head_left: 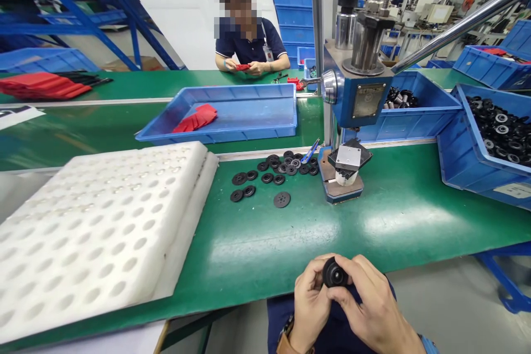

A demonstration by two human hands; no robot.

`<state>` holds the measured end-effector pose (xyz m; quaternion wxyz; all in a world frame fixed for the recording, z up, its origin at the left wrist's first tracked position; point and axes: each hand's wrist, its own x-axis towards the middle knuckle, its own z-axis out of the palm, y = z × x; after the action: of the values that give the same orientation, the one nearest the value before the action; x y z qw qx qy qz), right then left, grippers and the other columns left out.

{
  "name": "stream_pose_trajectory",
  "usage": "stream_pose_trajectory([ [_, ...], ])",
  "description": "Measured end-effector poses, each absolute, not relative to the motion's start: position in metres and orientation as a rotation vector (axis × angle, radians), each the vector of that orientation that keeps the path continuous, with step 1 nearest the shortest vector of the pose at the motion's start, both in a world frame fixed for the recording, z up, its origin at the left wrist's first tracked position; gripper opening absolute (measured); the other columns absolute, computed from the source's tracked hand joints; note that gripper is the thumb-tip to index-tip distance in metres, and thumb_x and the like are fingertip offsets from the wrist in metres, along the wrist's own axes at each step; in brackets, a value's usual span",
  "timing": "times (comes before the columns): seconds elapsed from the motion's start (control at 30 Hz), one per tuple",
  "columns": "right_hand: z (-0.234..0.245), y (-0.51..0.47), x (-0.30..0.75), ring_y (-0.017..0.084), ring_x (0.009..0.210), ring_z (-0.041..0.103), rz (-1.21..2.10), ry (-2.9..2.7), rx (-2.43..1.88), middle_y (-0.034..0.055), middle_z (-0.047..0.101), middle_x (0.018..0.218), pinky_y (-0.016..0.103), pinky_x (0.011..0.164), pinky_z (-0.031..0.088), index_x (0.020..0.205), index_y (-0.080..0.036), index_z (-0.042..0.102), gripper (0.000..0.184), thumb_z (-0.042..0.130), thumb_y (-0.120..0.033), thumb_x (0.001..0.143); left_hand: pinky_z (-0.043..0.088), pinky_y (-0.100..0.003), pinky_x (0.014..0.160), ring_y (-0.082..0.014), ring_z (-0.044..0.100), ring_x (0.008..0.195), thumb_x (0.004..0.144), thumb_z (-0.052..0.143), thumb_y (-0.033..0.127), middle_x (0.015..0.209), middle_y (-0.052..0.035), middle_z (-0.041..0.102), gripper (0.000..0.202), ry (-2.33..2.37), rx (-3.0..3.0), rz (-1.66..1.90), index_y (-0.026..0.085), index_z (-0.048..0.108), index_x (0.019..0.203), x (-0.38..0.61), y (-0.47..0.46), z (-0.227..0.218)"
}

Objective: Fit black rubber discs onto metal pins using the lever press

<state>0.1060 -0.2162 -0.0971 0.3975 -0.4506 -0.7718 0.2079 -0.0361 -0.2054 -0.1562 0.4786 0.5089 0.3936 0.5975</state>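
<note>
Close to my body, just off the green bench's front edge, both hands grip one round black part [333,274] with a stepped rim and a small centre hole. My left hand [311,298] closes on its left side. Thumb and fingers of my right hand [367,304] pinch it from the right. Beyond my hands, several black discs [279,179] lie scattered on the green bench [257,249], with blue tweezers [310,152] among them. To their right stands a blue hand press [359,94], its lower plate and white block under the ram.
A white foam tray [124,221] with rows of round holes fills the left. Behind are a blue tray [249,108] with red pieces and, on the right, a blue bin [456,138] of black parts. A co-worker [249,38] sits across, holding something red.
</note>
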Motion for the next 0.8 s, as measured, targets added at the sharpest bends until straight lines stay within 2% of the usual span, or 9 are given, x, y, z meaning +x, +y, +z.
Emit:
stream_pose_trajectory([
  [0.23,-0.096,-0.216,0.107,0.020,0.080,0.058,0.618,-1.919,-1.164,0.0058,0.061,0.092,0.032,0.071,0.053,0.136,-0.023,0.049,0.036,0.054,-0.023,0.101,0.058,-0.025,0.069,-0.0158,0.068,0.076,0.088,0.070,0.024,0.093,-0.0031,0.070,0.009,0.950,1.275,1.415,0.021,0.066,0.095,-0.038,-0.206,-0.159],
  [0.3,-0.095,-0.213,0.113,0.019,0.081,0.058,0.736,-1.876,-1.188,0.0045,0.059,0.092,0.032,0.072,0.052,0.132,-0.025,0.053,0.032,0.056,-0.030,0.101,0.058,-0.027,0.072,-0.0166,0.067,0.079,0.091,0.066,0.022,0.093,-0.0032,0.068,0.006,0.969,1.335,1.373,0.021,0.065,0.097,-0.041,-0.206,-0.156],
  [0.37,-0.093,-0.210,0.121,0.020,0.083,0.057,0.857,-1.802,-1.204,0.0047,0.058,0.094,0.032,0.074,0.052,0.132,-0.026,0.055,0.037,0.056,-0.044,0.100,0.057,-0.028,0.075,-0.0178,0.067,0.083,0.093,0.062,0.018,0.094,-0.0040,0.068,0.009,1.003,1.451,1.322,0.021,0.065,0.101,-0.045,-0.204,-0.149],
  [0.47,-0.093,-0.202,0.132,0.022,0.092,0.058,0.970,-1.635,-1.191,0.0079,0.059,0.107,0.036,0.082,0.052,0.139,-0.026,0.054,0.055,0.042,-0.063,0.100,0.055,-0.027,0.074,-0.0177,0.066,0.083,0.095,0.058,0.017,0.094,-0.0043,0.067,0.015,1.028,1.694,1.251,0.022,0.063,0.108,-0.050,-0.202,-0.135],
  [0.63,-0.095,-0.195,0.126,0.026,0.117,0.061,1.285,-1.416,-1.011,0.0101,0.063,0.129,0.042,0.101,0.049,0.136,-0.027,0.062,0.064,0.019,-0.063,0.104,0.056,-0.029,0.072,-0.0184,0.067,0.079,0.096,0.057,0.020,0.089,-0.0040,0.066,0.013,1.062,2.014,1.137,0.022,0.056,0.108,-0.048,-0.204,-0.117],
  [0.8,-0.101,-0.200,0.111,0.027,0.117,0.066,1.444,-1.246,-0.960,0.0115,0.072,0.123,0.047,0.104,0.051,0.127,-0.023,0.069,0.074,0.014,-0.066,0.103,0.057,-0.032,0.066,-0.0226,0.068,0.078,0.099,0.051,0.024,0.085,-0.0060,0.066,0.006,1.049,2.230,1.149,0.022,0.052,0.105,-0.038,-0.208,-0.116],
])
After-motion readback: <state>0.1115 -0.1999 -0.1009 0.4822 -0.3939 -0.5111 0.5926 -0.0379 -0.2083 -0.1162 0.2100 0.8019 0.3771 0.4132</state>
